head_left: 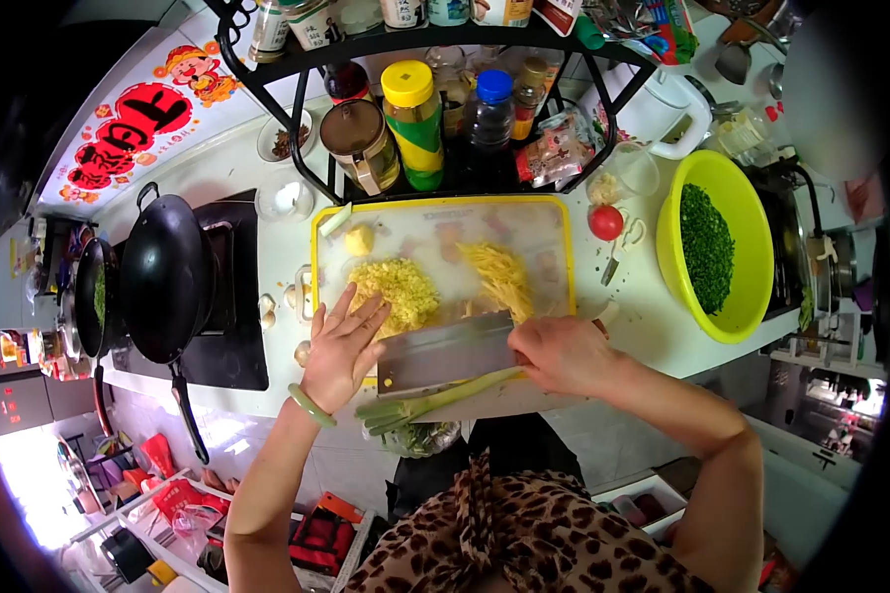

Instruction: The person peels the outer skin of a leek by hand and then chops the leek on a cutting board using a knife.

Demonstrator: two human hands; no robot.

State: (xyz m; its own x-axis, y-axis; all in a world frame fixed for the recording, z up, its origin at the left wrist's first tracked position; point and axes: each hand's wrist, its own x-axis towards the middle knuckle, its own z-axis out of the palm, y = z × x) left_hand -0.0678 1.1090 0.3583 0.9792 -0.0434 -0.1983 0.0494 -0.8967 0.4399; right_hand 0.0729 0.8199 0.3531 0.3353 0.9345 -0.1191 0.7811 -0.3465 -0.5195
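Leopard-print fabric point(534, 539) covers the person's torso at 6 o'clock, closest to the camera. Clock positions are referenced to the centre of the yellow-rimmed cutting board point(435, 225), which is set on the counter point(635, 311). Left hand point(343, 346): positioned at 8 o'clock, back upward, fingers extended and spread, gripping nothing visible; the fingertips overlap the near left side of a pile of chopped yellow pieces point(401, 287), and whether they press on it cannot be told. A pale green bangle point(311, 406) encircles that wrist. Right hand point(569, 356): positioned at 4 o'clock, fingers closed around the handle end of a cleaver point(445, 354); the handle itself is hidden by the grip. The broad blade extends leftward across 6 o'clock, with one small yellow piece on its face near the far left corner. Alongside the blade's near edge lies a green-and-white stalk point(415, 406). Yellow strips point(499, 277) lie on the board at 3 o'clock, apart from the chopped pile. A rounded yellow piece point(359, 240) sits at 10 o'clock. Outside the board, a tomato point(605, 222) rests at 2 o'clock, a lime-green bowl point(747, 306) containing chopped greens point(707, 247) stands at 3 o'clock, and a black wok point(168, 277) stands at 9 o'clock.
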